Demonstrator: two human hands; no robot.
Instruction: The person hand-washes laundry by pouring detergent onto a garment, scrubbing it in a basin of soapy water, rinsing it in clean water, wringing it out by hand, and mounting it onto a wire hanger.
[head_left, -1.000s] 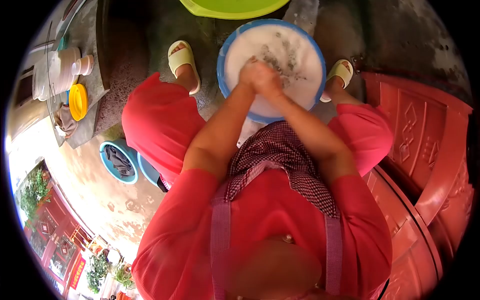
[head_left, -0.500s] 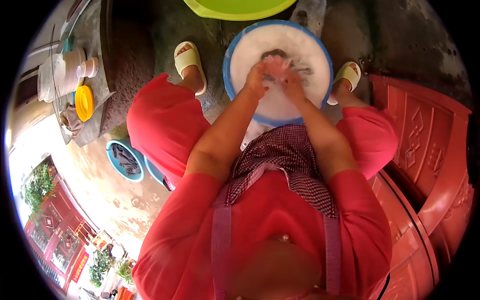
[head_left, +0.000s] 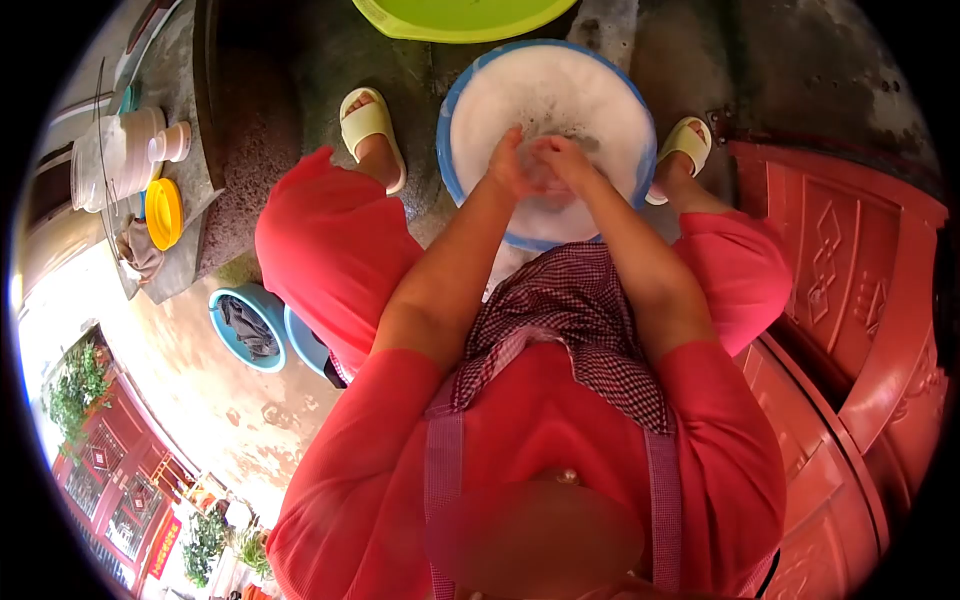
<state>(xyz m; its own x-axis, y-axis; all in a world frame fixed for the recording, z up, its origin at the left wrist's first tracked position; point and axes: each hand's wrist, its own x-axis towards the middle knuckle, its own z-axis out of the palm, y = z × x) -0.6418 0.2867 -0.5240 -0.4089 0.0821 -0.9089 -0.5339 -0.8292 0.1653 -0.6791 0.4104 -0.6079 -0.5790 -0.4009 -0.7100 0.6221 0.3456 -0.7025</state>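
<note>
Between my hands is a small pink cloth [head_left: 545, 184], blurred and partly hidden by my fingers and the suds. My left hand [head_left: 511, 166] curls around its left side, with the thumb pointing up. From the right, my right hand [head_left: 563, 158] grips it with bent fingers. Both hands are low over a blue-rimmed basin [head_left: 449, 165] filled with white foam [head_left: 500, 95]. Greyish water shows through the foam just beyond my fingers.
A lime-green tub [head_left: 460, 25] stands beyond the basin. My slippered feet [head_left: 368, 130] flank it. At left are a blue bucket [head_left: 222, 325] holding dark cloth [head_left: 249, 328], and a ledge with a yellow container [head_left: 164, 214] and stacked plastic tubs [head_left: 118, 155]. Red panelled doors [head_left: 825, 260] are at right.
My hands have drawn the pink cloth nearer to my body, toward the basin's near side. Foam has closed over part of the dark water patch. The view has shifted slightly.
</note>
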